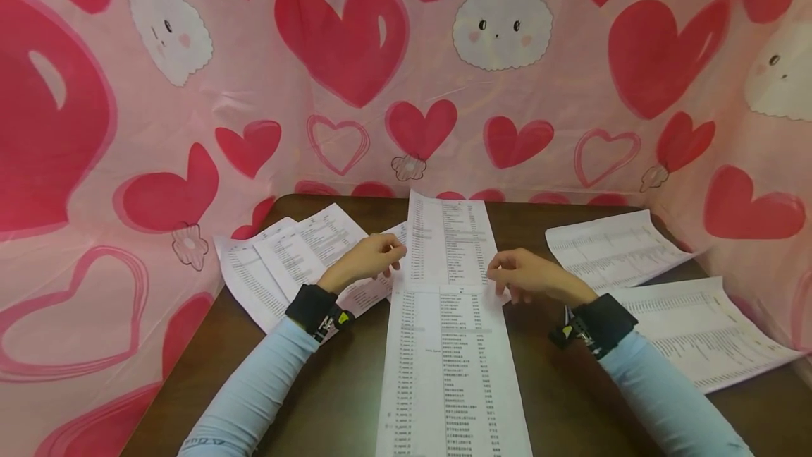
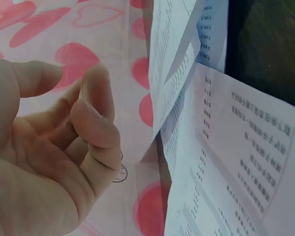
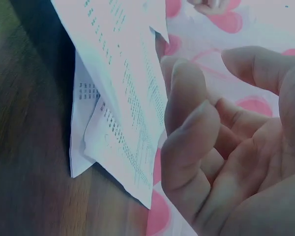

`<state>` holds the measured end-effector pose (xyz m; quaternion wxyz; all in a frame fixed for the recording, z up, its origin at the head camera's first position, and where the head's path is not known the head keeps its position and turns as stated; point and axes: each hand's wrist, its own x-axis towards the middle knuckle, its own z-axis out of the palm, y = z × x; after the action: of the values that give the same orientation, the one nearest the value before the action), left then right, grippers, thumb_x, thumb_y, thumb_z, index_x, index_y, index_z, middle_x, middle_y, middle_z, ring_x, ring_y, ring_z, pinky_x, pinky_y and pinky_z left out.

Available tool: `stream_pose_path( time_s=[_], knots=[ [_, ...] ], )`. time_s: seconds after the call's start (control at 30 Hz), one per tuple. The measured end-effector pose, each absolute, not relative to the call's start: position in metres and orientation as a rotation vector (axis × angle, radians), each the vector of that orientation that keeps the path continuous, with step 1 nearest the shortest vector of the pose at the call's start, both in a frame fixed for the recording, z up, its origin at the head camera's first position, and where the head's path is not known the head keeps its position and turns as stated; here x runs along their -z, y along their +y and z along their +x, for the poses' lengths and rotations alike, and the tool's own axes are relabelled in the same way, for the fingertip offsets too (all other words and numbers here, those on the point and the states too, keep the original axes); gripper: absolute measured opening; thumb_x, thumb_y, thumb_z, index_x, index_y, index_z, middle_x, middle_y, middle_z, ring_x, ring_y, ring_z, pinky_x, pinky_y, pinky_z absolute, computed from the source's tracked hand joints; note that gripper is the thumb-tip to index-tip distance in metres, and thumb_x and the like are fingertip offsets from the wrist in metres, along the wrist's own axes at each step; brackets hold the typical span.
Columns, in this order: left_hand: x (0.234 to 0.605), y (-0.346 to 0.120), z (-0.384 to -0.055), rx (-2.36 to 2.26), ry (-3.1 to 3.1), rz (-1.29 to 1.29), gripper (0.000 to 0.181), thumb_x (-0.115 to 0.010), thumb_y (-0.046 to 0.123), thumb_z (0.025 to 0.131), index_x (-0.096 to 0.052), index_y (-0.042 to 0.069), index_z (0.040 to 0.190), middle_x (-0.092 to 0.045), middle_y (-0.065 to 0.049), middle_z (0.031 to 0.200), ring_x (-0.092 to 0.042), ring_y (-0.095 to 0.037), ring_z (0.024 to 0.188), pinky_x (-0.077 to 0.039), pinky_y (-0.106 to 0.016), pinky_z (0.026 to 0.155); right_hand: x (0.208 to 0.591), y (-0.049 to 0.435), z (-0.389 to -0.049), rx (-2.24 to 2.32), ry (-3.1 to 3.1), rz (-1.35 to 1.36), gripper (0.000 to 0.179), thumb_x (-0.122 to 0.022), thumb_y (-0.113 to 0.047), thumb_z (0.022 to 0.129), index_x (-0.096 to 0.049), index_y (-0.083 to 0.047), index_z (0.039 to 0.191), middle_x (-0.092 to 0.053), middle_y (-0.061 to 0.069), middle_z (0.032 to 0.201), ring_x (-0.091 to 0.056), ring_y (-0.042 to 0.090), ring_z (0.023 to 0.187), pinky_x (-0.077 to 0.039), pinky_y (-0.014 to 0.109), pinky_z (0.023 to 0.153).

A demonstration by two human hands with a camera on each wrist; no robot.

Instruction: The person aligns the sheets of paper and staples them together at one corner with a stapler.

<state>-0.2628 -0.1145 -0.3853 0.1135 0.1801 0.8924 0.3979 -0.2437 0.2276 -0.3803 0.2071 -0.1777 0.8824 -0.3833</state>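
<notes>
In the head view, two printed sheets run in a strip between the person's hands, the upper sheet (image 1: 450,235) ahead and the lower sheet (image 1: 453,372) nearer the body. The left hand (image 1: 368,257) hangs by the upper sheet's left edge, fingers loosely bent; the right hand (image 1: 529,275) is at its right edge, relaxed in much the same way. I can't tell whether either one touches the paper.

Beyond the left hand lie overlapping left-side sheets (image 1: 288,259), partly hidden by that hand and its black wristband (image 1: 311,309). To the right of the right hand are a back sheet (image 1: 615,245) and a front sheet (image 1: 704,333), the second's near corner covered by the other wristband (image 1: 605,323). All of it rests on a dark table (image 1: 339,390), with a pink hanging (image 1: 438,62) of hearts and rabbits standing close behind and along both sides.

In the left wrist view, there's a clear gap between the thumb (image 2: 37,78) and the curved fingers, with nothing held; printed paper (image 2: 236,147) lies beyond the fingertips, its pieces overlapping.

In the right wrist view, the right hand's thumb also stands off from its bent fingers and the space between is bare. Past the fingertips lies a printed page (image 3: 128,73), overlapping other corners beneath it, and the left hand just shows on the far side.
</notes>
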Motion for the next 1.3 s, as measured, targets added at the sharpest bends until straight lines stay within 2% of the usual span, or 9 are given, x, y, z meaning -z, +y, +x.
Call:
stream_pose_path(
  time_s=[0.2, 0.27, 0.37, 0.47, 0.63, 0.73, 0.87, 1.13, 1.3],
  knots=[
    [0.386, -0.111, -0.264, -1.234, 2.647, 0.465, 0.032, -0.054, 0.034, 0.100, -0.061, 0.009, 0.119, -0.068, -0.011, 0.095, -0.067, -0.026, 0.076, -0.054, -0.032, 0.064, 0.380, 0.224, -0.249, 1.165, 2.442, -0.472, 0.037, -0.062, -0.033, 0.096, -0.060, -0.003, 0.119, -0.070, 0.019, 0.091, -0.056, 0.046, 0.060, -0.043, 0.022, 0.046],
    [0.387, -0.110, -0.265, -1.250, 2.652, 0.455, 0.030, -0.054, 0.033, 0.099, -0.060, 0.011, 0.119, -0.069, -0.014, 0.098, -0.067, -0.026, 0.076, -0.054, -0.033, 0.063, 0.380, 0.223, -0.251, 1.191, 2.433, -0.456, 0.036, -0.060, -0.030, 0.097, -0.059, -0.003, 0.120, -0.071, 0.020, 0.092, -0.055, 0.045, 0.059, -0.043, 0.023, 0.046],
    [0.387, -0.109, -0.265, -1.261, 2.657, 0.447, 0.031, -0.054, 0.033, 0.100, -0.059, 0.013, 0.122, -0.070, -0.016, 0.102, -0.067, -0.027, 0.076, -0.055, -0.035, 0.064, 0.379, 0.221, -0.256, 1.218, 2.438, -0.442, 0.035, -0.059, -0.028, 0.098, -0.060, -0.001, 0.120, -0.071, 0.021, 0.093, -0.056, 0.037, 0.055, -0.043, 0.023, 0.047],
    [0.388, -0.108, -0.266, -1.265, 2.660, 0.425, 0.038, -0.053, 0.035, 0.100, -0.055, 0.013, 0.131, -0.070, -0.014, 0.103, -0.068, -0.026, 0.076, -0.055, -0.035, 0.065, 0.380, 0.219, -0.262, 1.257, 2.450, -0.397, 0.036, -0.058, -0.028, 0.098, -0.061, 0.000, 0.121, -0.071, 0.021, 0.093, -0.056, 0.030, 0.054, -0.044, 0.023, 0.048],
    [0.388, -0.104, -0.268, -1.263, 2.669, 0.400, 0.048, -0.053, 0.035, 0.100, -0.048, 0.009, 0.140, -0.070, -0.013, 0.106, -0.069, -0.027, 0.081, -0.053, -0.031, 0.063, 0.381, 0.214, -0.271, 1.325, 2.468, -0.320, 0.038, -0.059, -0.028, 0.098, -0.062, -0.001, 0.123, -0.071, 0.016, 0.092, -0.058, 0.040, 0.063, -0.045, 0.024, 0.051],
    [0.386, -0.102, -0.270, -1.260, 2.677, 0.371, 0.048, -0.053, 0.037, 0.099, -0.049, 0.008, 0.138, -0.069, -0.014, 0.109, -0.069, -0.030, 0.088, -0.053, -0.028, 0.065, 0.381, 0.213, -0.277, 1.346, 2.482, -0.291, 0.039, -0.059, -0.029, 0.097, -0.061, -0.001, 0.124, -0.071, 0.014, 0.092, -0.059, 0.045, 0.069, -0.045, 0.023, 0.051],
    [0.382, -0.100, -0.276, -1.262, 2.708, 0.336, 0.045, -0.053, 0.037, 0.099, -0.052, 0.009, 0.134, -0.069, -0.017, 0.112, -0.068, -0.034, 0.093, -0.053, -0.027, 0.065, 0.380, 0.214, -0.287, 1.369, 2.475, -0.277, 0.038, -0.058, -0.029, 0.098, -0.061, 0.000, 0.122, -0.070, 0.020, 0.095, -0.059, 0.041, 0.067, -0.045, 0.024, 0.050],
    [0.376, -0.098, -0.295, -1.258, 2.827, 0.299, 0.042, -0.052, 0.035, 0.098, -0.055, 0.007, 0.130, -0.065, -0.013, 0.115, -0.067, -0.026, 0.089, -0.055, -0.030, 0.067, 0.376, 0.219, -0.304, 1.390, 2.507, -0.171, 0.040, -0.059, -0.034, 0.097, -0.061, -0.003, 0.122, -0.070, 0.021, 0.101, -0.062, 0.034, 0.068, -0.050, 0.025, 0.056],
    [0.376, -0.094, -0.307, -1.240, 2.846, 0.231, 0.042, -0.052, 0.034, 0.098, -0.055, 0.006, 0.129, -0.064, -0.012, 0.120, -0.065, -0.024, 0.092, -0.055, -0.029, 0.066, 0.374, 0.221, -0.316, 1.399, 2.484, -0.123, 0.042, -0.056, -0.030, 0.098, -0.058, 0.002, 0.125, -0.067, 0.027, 0.107, -0.063, 0.031, 0.067, -0.050, 0.026, 0.056]
  ],
)
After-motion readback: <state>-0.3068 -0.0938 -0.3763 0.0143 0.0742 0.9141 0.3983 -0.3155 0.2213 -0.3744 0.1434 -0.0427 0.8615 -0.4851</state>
